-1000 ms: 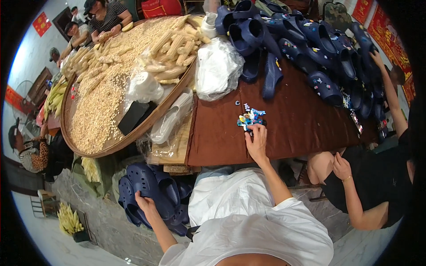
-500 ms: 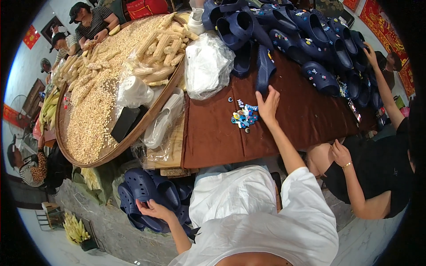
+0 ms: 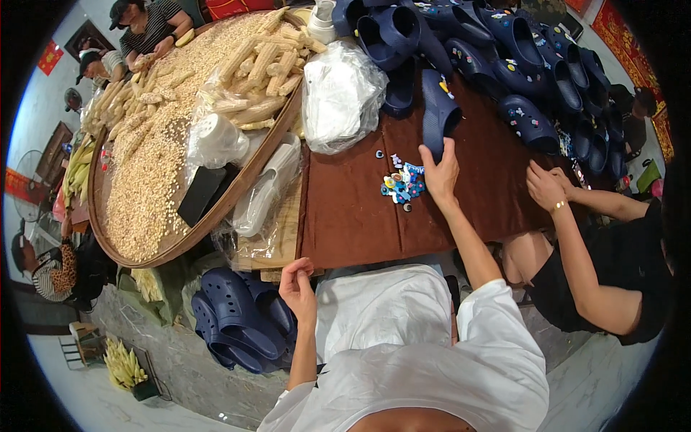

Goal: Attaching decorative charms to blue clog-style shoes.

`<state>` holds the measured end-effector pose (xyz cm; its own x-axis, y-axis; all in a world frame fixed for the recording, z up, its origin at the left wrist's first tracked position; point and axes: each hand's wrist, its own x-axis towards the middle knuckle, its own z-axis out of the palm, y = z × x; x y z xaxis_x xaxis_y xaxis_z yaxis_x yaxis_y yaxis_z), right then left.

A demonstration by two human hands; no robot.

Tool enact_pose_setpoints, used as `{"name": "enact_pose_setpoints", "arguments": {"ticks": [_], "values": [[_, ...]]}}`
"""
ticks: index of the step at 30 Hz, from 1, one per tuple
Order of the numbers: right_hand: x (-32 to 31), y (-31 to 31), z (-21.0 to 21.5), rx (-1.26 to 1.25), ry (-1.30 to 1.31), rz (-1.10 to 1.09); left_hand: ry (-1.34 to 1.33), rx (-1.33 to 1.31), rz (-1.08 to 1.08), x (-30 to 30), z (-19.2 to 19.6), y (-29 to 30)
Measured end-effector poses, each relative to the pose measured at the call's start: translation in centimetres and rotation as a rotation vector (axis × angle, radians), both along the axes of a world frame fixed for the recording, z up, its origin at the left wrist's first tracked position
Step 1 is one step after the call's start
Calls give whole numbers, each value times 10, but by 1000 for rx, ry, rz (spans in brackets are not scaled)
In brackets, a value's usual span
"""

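My right hand point(image 3: 440, 171) reaches across the brown table point(image 3: 345, 223) and closes its fingers on the near end of a navy clog point(image 3: 437, 111) that lies lengthwise. Just left of that hand lies a small heap of colourful shoe charms point(image 3: 402, 183). My left hand point(image 3: 297, 286) hangs at the table's near edge with its fingers loosely curled and nothing in it. Below it, a pile of navy clogs point(image 3: 237, 324) sits low down at the left.
Many more navy clogs point(image 3: 518, 50) are stacked along the table's far right side. A clear bag of white items point(image 3: 338, 93) stands behind the charms. A big round basket point(image 3: 187, 241) of corn kernels and cobs fills the left. A co-worker's hands point(image 3: 547, 187) rest at right.
My right hand moved from the charms up to the single navy clog and closed on its end. My left hand rose from the low clog pile to the table's edge.
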<state>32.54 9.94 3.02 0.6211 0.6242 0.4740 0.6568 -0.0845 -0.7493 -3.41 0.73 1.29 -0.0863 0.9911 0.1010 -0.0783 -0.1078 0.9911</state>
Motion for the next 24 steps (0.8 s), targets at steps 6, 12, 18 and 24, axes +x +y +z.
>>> {"name": "enact_pose_setpoints", "arguments": {"ticks": [6, 12, 18, 24], "values": [[-78, -86, 30, -5, -259, 255, -40, -67, -72, 26, 1, 15], [-137, -137, 25, -53, -317, 600, 44, 52, -139, 34, 14, 49], [-158, -163, 8, -185, -335, 721, 47, -84, -106, 37, 15, 79], [-164, -172, -3, -272, -369, 749, 164, -52, -191, 48, 5, 89]]}}
